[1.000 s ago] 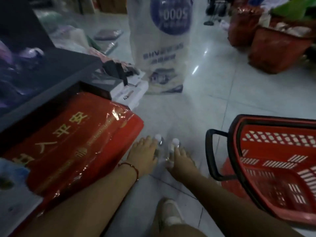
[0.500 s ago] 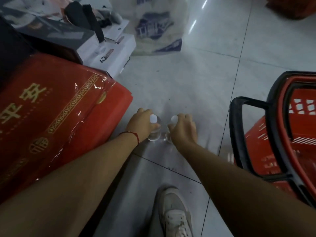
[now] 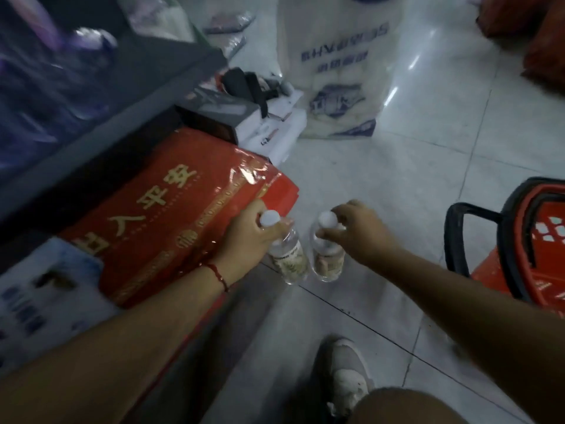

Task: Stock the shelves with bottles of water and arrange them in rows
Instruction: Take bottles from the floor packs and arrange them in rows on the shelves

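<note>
Landmark: the red basket (image 3: 538,240) at the right edge of the floor (image 3: 397,166).

Left of the basket, the person holds two clear water bottles side by side, close together but apart, over the pale tiles. The left hand (image 3: 247,237) has its fingers curled around the neck of the left bottle (image 3: 290,258), just below its white cap; this bottle tilts slightly. The right hand (image 3: 354,231), nearer the basket, pinches the neck of the right bottle (image 3: 327,258) under its cap. Whether either bottle base touches the floor cannot be determined.

Farther left of the basket lies a red wrapped package (image 3: 171,221) with gold lettering, under a dark shelf edge (image 3: 122,96). A white printed sack (image 3: 339,65) stands beyond.
</note>
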The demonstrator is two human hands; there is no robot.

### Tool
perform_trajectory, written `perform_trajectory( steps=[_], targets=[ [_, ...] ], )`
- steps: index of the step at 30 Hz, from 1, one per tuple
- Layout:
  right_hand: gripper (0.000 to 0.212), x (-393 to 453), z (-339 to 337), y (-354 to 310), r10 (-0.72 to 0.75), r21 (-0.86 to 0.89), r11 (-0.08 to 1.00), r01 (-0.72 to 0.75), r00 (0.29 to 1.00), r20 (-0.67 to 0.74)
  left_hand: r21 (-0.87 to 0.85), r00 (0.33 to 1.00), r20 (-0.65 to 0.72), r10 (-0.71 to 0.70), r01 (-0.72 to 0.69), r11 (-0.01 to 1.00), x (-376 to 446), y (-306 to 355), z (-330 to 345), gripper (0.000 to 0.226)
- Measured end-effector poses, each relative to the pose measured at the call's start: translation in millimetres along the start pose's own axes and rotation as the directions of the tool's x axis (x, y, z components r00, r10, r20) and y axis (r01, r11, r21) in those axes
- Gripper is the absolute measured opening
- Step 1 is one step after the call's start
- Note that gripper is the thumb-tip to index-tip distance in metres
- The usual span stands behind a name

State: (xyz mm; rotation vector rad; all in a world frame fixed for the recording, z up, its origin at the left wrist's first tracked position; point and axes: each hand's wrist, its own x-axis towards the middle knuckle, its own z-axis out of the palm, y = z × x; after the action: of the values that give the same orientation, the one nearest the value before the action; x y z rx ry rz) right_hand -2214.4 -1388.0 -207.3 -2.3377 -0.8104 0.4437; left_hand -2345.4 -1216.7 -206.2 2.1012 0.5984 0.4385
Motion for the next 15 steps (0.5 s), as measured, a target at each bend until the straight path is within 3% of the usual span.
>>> perform_trajectory(
  steps=[5, 10, 15],
  targets=[
    [0.063, -54, -64, -109, -0.213, 0.29, 0.934, 0.209, 0.977, -0.016, -0.242, 0.979, -0.195, -0.067, 0.018, 0.97, -56, 78, -112, 0.025],
    [0.024, -120, -84, -223, -0.441, 0.578, 0.745, 0.333, 0.896, 0.051, -0.403, 0.948, -0.258, -0.187, 0.071, 0.913, -128, 135, -194, 0.012],
    [0.031, -170, -48, -288, -0.511, 0.723, 0.647, 0.243, 0.842, 0.174, -0.38, 0.92, -0.289, -0.265, 0.144, 0.914, -222, 141, -243, 0.034]
  ],
)
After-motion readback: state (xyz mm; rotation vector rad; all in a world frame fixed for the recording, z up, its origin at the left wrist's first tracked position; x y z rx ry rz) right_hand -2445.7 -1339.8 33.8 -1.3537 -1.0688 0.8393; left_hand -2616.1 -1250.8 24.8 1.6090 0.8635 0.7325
